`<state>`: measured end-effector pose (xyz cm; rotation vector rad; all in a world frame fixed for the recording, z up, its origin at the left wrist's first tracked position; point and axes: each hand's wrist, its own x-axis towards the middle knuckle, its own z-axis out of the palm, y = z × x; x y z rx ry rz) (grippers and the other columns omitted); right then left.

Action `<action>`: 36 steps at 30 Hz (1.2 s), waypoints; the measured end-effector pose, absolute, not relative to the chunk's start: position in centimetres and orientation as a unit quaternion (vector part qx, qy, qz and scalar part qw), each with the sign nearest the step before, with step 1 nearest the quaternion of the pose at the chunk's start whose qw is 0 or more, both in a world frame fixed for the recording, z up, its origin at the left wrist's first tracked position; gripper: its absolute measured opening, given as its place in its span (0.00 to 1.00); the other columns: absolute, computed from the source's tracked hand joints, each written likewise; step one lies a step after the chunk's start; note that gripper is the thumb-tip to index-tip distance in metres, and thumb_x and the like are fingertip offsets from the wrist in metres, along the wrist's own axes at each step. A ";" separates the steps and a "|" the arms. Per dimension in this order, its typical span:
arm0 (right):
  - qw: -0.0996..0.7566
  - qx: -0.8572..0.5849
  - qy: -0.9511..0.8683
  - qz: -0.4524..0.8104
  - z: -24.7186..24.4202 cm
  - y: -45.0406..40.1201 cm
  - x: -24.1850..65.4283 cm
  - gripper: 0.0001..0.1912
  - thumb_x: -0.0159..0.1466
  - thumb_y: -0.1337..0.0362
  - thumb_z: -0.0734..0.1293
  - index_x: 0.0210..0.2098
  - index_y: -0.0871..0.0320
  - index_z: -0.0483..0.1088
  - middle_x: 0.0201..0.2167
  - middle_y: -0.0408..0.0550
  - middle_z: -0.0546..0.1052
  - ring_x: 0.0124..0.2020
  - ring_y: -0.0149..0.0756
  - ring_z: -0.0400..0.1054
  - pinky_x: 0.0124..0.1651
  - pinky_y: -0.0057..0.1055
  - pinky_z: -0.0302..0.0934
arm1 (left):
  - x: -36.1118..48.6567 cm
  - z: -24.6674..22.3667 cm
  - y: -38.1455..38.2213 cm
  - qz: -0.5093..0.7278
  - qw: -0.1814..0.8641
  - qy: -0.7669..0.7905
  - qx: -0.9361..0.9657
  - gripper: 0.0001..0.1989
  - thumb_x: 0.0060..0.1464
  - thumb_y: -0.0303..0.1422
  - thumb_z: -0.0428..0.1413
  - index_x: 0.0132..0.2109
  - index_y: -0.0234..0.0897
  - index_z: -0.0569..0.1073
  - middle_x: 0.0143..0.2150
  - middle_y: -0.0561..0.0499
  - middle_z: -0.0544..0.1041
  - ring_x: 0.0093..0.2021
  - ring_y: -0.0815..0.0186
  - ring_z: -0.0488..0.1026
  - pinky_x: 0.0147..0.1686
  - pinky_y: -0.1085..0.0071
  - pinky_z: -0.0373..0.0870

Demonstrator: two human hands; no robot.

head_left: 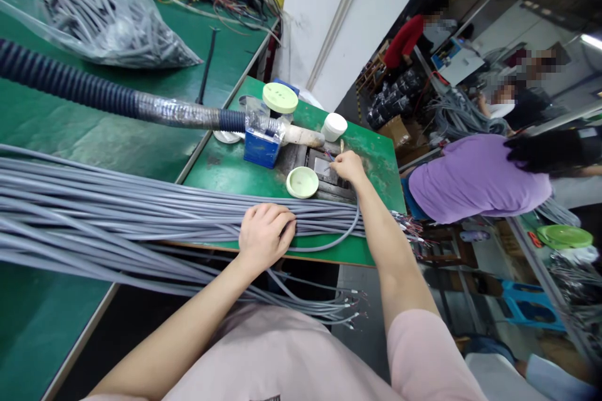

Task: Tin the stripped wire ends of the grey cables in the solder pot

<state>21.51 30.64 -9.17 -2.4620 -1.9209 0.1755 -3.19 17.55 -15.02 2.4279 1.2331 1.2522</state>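
Note:
A thick bundle of grey cables (188, 200) runs across the table from the left. My left hand (266, 235) lies over the bundle with its fingers curled down on the cables; its fingertips are partly hidden. My right hand (348, 168) pinches a grey cable (353, 225) near its end, and thin coloured wires poke out past the fingers. That cable loops back below the bundle toward my left hand. Under the wire ends is a dark frame with a silvery plate (322, 166). Beside it stands a shallow pale-green dish (302, 182).
A ribbed hose (179, 114) ends above the frame, by a blue box (261, 148). Nearby are a white tub (334, 126) and a yellow-lidded container (280, 98). A bag of grey cable pieces (113, 22) lies behind. A person in purple (480, 178) is at right.

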 end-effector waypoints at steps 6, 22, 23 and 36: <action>0.006 -0.787 -0.615 0.055 -9.1 30.6 21.7 0.10 0.56 0.62 0.67 0.31 0.59 0.80 0.31 0.50 0.79 0.36 0.37 0.72 0.36 0.27 0.58 | -3.2 -15.0 17.5 0.412 0.071 0.412 0.809 0.03 0.56 0.30 0.56 0.37 0.40 0.74 0.38 0.52 0.79 0.40 0.63 0.71 0.42 0.64 0.59; 0.005 -0.791 -0.610 0.054 -9.3 30.4 21.8 0.11 0.56 0.62 0.66 0.31 0.58 0.80 0.31 0.51 0.79 0.35 0.38 0.71 0.35 0.28 0.58 | -3.2 -14.9 17.5 0.407 0.077 0.414 0.810 0.03 0.56 0.30 0.55 0.36 0.40 0.74 0.38 0.52 0.79 0.42 0.63 0.71 0.43 0.64 0.60; 0.004 -0.790 -0.610 0.055 -9.4 30.5 21.7 0.10 0.56 0.62 0.66 0.31 0.59 0.80 0.31 0.51 0.79 0.35 0.38 0.71 0.35 0.28 0.57 | -3.2 -14.9 17.5 0.408 0.079 0.415 0.810 0.03 0.56 0.30 0.55 0.37 0.40 0.74 0.38 0.52 0.79 0.42 0.63 0.71 0.43 0.64 0.60; 0.202 -0.731 -0.642 0.113 -6.1 24.5 22.5 0.18 0.56 0.58 0.64 0.14 0.60 0.66 0.13 0.40 0.64 0.20 0.28 0.59 0.27 0.26 0.50 | -3.3 -14.9 17.4 0.403 0.084 0.415 0.812 0.04 0.56 0.30 0.55 0.37 0.40 0.75 0.38 0.51 0.79 0.41 0.62 0.71 0.42 0.62 0.59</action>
